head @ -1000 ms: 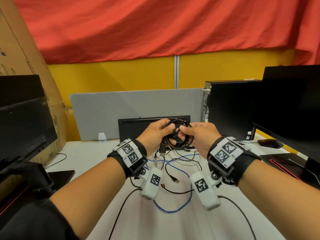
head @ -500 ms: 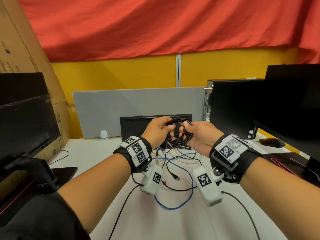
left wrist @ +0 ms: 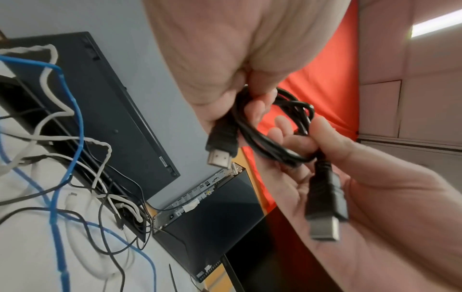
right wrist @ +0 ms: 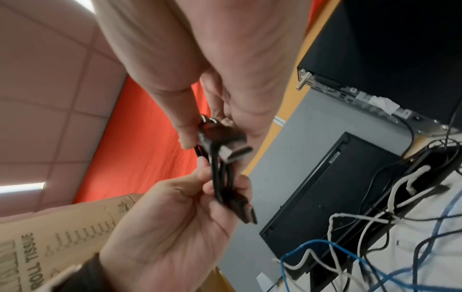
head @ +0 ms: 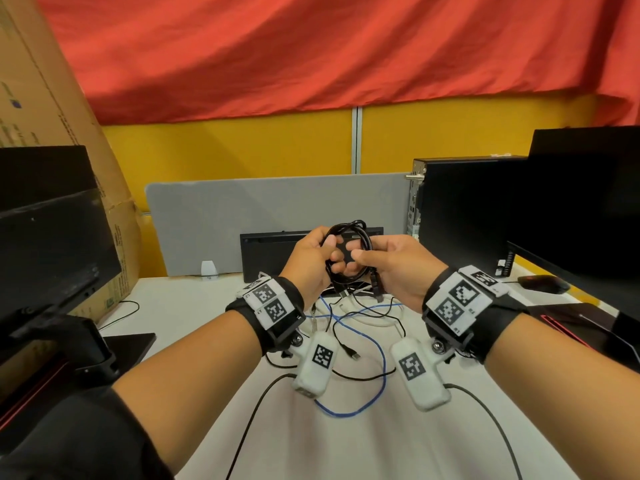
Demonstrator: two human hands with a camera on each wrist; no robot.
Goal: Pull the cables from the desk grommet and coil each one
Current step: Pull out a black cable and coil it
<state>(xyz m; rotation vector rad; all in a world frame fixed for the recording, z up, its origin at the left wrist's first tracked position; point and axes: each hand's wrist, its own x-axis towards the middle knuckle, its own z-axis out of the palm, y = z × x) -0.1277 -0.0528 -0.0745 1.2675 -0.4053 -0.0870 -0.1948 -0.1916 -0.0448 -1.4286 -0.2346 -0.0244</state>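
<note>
A black HDMI cable (head: 360,237) is wound into a small coil and held up above the desk by both hands. My left hand (head: 325,254) grips the coil's left side, and one plug (left wrist: 221,146) hangs below its fingers. My right hand (head: 367,261) pinches the coil's right side, with the other plug (left wrist: 325,207) lying across its palm. Below the hands, a blue cable (head: 375,344), a white cable (head: 377,323) and thin black cables (head: 341,336) spill loosely from the desk grommet slot (head: 346,292) over the white desk.
A raised black flap (head: 277,251) stands behind the slot, with a grey divider (head: 242,223) behind it. A black computer case (head: 464,209) and monitor (head: 585,202) stand at the right, another monitor (head: 52,237) and a cardboard box (head: 41,81) at the left. A mouse (head: 542,283) lies far right.
Both hands stay together at the same spot. The fingers have shifted round the black coil, and a plug end now hangs under my right palm.
</note>
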